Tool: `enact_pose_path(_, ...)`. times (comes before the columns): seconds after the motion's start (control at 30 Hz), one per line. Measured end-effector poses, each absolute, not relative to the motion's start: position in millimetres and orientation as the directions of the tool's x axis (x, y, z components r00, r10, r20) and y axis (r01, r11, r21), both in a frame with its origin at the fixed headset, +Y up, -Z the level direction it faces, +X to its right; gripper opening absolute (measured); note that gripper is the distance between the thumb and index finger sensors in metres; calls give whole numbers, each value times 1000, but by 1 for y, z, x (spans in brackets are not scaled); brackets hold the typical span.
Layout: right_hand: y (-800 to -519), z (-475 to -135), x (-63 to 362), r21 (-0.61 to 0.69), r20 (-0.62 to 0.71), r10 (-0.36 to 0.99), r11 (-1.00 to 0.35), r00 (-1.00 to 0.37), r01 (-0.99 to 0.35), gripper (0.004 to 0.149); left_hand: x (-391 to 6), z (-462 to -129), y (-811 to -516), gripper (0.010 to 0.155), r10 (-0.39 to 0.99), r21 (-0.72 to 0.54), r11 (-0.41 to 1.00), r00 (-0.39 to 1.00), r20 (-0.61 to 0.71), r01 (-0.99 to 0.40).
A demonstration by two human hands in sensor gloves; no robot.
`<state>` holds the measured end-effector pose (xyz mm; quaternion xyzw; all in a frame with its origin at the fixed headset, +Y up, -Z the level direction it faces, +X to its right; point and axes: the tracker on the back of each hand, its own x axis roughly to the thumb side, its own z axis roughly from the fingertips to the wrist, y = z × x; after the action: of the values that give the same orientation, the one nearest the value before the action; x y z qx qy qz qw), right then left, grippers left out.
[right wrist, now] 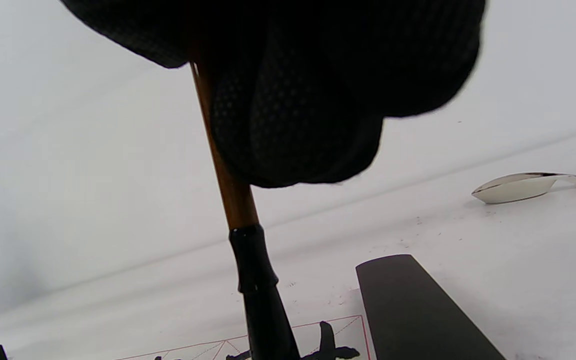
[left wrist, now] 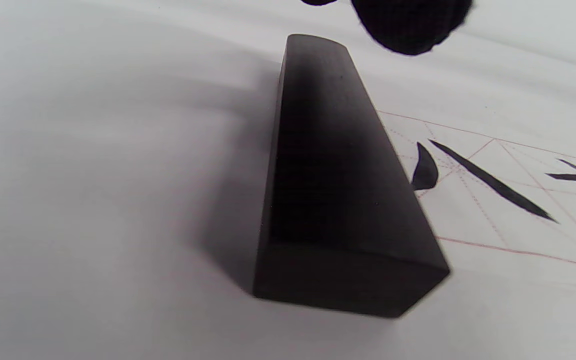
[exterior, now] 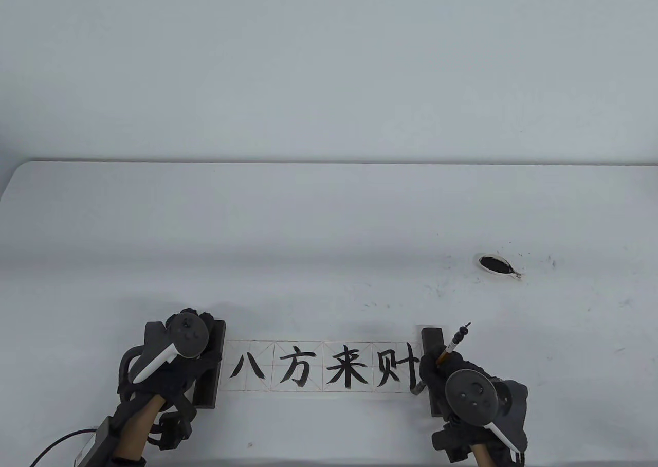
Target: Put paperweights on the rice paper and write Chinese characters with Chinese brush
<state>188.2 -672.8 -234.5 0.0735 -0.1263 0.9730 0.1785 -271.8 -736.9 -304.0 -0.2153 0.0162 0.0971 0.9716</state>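
Note:
A strip of gridded rice paper (exterior: 267,348) lies near the table's front edge with several black characters on it. A dark paperweight (exterior: 208,390) (left wrist: 328,190) sits on its left end, and my left hand (exterior: 205,323) lies over it with a fingertip (left wrist: 410,25) past its far end. A second paperweight (exterior: 432,336) (right wrist: 408,305) holds down the right end. My right hand (exterior: 437,369) grips the brush (exterior: 452,344) (right wrist: 228,190) by its brown shaft. The black brush head points down at the last character, just left of that weight.
A small white ink dish (exterior: 497,265) (right wrist: 515,186) with black ink sits behind and to the right of the paper, with ink specks around it. A cable (exterior: 56,444) trails from my left wrist at the front left.

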Motion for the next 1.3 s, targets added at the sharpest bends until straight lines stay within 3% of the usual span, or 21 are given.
enact_pose_path(0.17,-674,-234,188,-230,197,341,-895,-919,-381,39,-272,-304,-737,83,183,-417,887,980,-74,-197)
enact_pose_path(0.33,-672,-232,191,-300,247,437,-814,-865,-498,42,-272,-304,-737,83,184,-415,888,980,-74,-199)
enact_pose_path(0.47,-673,-232,189,-325,225,357,-850,-907,-415,42,-272,-304,-737,83,184,-416,888,980,-73,-197)
enact_pose_path(1.03,-678,-235,184,-263,222,302,-897,-927,-355,42,-272,-304,-738,83,185,-418,887,980,-71,-198)
enact_pose_path(1.17,-677,-235,185,-216,243,349,-890,-905,-401,41,-272,-304,-738,83,186,-418,887,980,-71,-199)
enact_pose_path(1.3,-677,-236,188,-134,270,480,-839,-834,-527,40,-272,-305,-737,83,188,-416,887,979,-72,-201)
